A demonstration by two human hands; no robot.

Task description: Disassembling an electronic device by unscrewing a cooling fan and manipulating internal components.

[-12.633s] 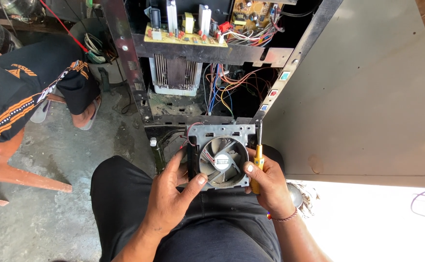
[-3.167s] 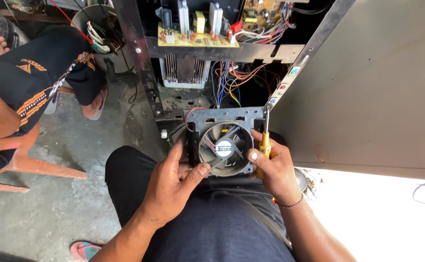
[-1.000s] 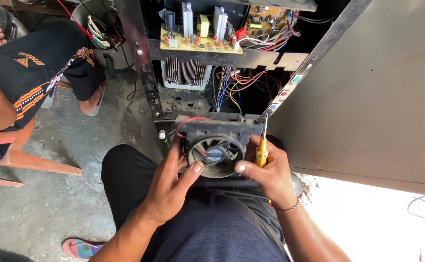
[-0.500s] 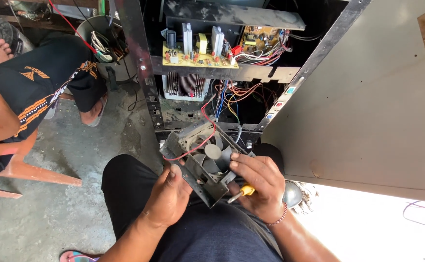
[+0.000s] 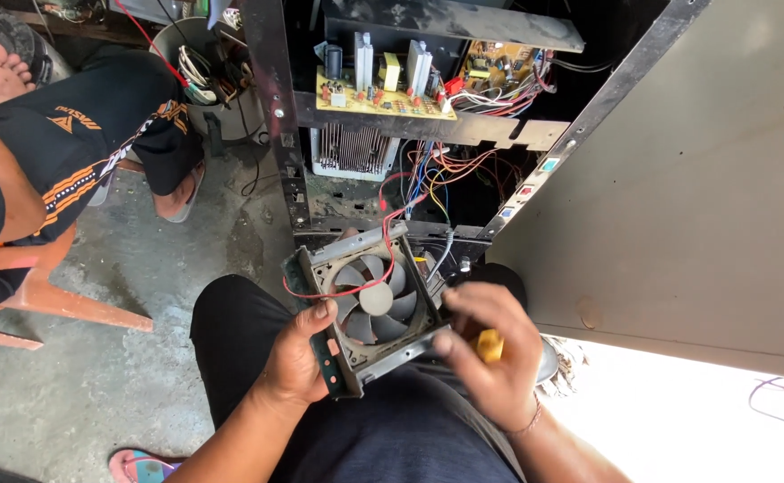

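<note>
A grey square cooling fan (image 5: 370, 309) in a metal bracket rests over my lap, tilted, with a red wire looping across it. My left hand (image 5: 298, 362) grips the fan's left edge, thumb on the frame. My right hand (image 5: 490, 353) is at the fan's right corner, blurred, and closes around a yellow-handled screwdriver (image 5: 489, 344). The screwdriver's shaft is hidden by my fingers.
An opened black machine cabinet (image 5: 276, 116) stands ahead with circuit boards (image 5: 383, 89), a heat sink (image 5: 352, 148) and coloured wires (image 5: 450, 174). A grey panel (image 5: 678, 206) leans at the right. Another person sits at the left on an orange stool (image 5: 43, 295).
The fan was turned over from its labelled face to its back and rotated on my lap. My right hand shifted from the upper right edge to the lower right corner.
</note>
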